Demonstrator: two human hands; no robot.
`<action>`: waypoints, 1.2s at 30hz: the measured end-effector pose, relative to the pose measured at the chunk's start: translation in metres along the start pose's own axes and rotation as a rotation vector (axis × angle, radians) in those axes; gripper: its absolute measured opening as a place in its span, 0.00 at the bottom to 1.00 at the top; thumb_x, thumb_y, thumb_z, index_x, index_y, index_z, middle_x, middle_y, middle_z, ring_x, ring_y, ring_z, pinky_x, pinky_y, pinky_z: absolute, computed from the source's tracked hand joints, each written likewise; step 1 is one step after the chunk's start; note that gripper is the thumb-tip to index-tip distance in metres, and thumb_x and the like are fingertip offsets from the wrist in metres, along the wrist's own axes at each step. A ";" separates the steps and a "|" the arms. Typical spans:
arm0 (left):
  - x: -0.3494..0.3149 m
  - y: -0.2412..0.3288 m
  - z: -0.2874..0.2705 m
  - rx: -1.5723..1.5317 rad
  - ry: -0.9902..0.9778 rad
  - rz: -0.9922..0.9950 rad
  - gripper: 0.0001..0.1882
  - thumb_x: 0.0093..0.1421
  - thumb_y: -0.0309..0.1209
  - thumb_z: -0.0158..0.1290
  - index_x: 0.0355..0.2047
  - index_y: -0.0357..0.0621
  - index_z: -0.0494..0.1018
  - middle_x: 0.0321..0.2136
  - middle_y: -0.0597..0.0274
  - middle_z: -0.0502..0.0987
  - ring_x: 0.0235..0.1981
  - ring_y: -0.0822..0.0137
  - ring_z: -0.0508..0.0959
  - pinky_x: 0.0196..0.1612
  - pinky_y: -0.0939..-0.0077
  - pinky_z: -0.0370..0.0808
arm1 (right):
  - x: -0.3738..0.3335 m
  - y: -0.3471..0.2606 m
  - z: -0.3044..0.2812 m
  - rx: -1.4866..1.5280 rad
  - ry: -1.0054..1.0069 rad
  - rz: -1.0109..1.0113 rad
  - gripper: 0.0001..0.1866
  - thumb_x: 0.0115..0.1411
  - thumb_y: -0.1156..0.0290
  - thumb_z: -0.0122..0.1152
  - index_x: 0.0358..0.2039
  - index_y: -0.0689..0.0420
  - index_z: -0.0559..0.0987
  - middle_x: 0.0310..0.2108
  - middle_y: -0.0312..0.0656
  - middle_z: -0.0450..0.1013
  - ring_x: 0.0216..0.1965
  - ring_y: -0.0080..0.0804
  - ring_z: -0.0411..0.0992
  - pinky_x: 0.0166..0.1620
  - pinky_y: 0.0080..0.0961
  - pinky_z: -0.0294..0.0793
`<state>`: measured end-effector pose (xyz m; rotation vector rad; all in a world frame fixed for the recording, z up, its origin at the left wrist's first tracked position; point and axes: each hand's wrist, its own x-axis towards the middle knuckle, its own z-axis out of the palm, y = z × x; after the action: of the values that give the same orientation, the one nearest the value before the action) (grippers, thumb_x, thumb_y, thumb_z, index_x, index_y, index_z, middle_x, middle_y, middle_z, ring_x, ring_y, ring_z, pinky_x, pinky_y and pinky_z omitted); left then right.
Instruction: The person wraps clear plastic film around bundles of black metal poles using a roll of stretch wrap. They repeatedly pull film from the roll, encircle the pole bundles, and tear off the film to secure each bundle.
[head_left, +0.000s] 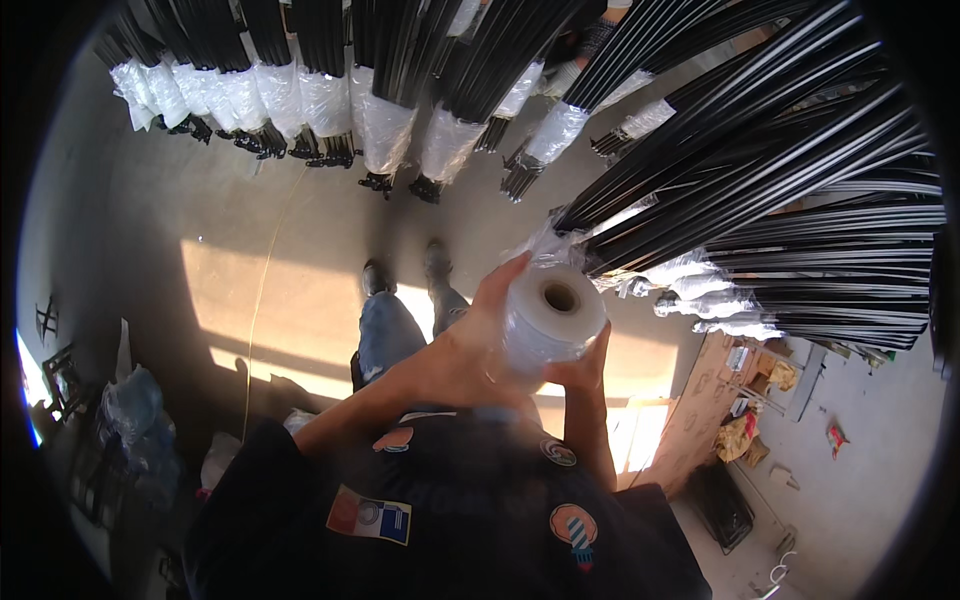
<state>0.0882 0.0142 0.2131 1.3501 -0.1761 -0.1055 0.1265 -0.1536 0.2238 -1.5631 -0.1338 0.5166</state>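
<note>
A roll of clear stretch film (540,335) is between my two hands, its cardboard core (560,296) facing up. My left hand (488,318) wraps round the roll's left side, with the thumb up along it. At the roll's lower right, my right hand (585,368) grips it from the other side. Just beyond the roll, the near end of a bundle of long black rods (660,170) reaches toward me. Loose clear film (552,240) lies round that end and seems to run to the roll; the join is hidden behind my left fingers.
More black rod bundles (390,75) hang in a row across the top, their ends in film (382,125). Wrapped bundles (715,290) crowd the right. A brown board (690,400) and cluttered shelves stand lower right. Plastic sheeting (140,425) is piled at the left.
</note>
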 end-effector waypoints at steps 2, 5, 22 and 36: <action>-0.009 0.016 0.002 -0.041 0.021 -0.195 0.60 0.33 0.44 0.66 0.59 0.39 0.38 0.56 0.50 0.50 0.58 0.59 0.53 0.58 0.68 0.49 | -0.001 -0.012 0.008 -0.093 -0.029 -0.028 0.42 0.30 0.55 0.71 0.45 0.63 0.68 0.39 0.43 0.69 0.40 0.29 0.68 0.44 0.26 0.66; -0.012 0.023 -0.003 -0.023 -0.007 -0.113 0.59 0.30 0.38 0.67 0.58 0.39 0.42 0.53 0.51 0.57 0.55 0.59 0.59 0.56 0.68 0.54 | -0.002 -0.052 -0.024 -0.234 -0.168 -0.229 0.22 0.48 0.55 0.57 0.36 0.61 0.73 0.27 0.40 0.72 0.29 0.25 0.71 0.34 0.21 0.70; 0.069 -0.042 -0.085 0.141 0.309 0.028 0.51 0.28 0.25 0.64 0.56 0.40 0.51 0.50 0.58 0.60 0.53 0.64 0.60 0.56 0.71 0.55 | 0.182 0.055 -0.007 0.386 -0.831 0.215 0.43 0.44 0.60 0.64 0.57 0.56 0.50 0.54 0.47 0.53 0.56 0.42 0.54 0.56 0.42 0.53; 0.161 -0.060 -0.058 0.407 -0.033 0.254 0.38 0.44 0.35 0.59 0.55 0.48 0.54 0.51 0.56 0.62 0.54 0.52 0.59 0.53 0.63 0.57 | 0.121 0.114 -0.056 0.586 -0.081 -0.013 0.38 0.42 0.63 0.65 0.52 0.59 0.57 0.48 0.45 0.59 0.50 0.37 0.59 0.53 0.34 0.57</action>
<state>0.2589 0.0287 0.1528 1.7186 -0.4116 0.1291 0.2299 -0.1655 0.0825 -0.9697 -0.0471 0.5491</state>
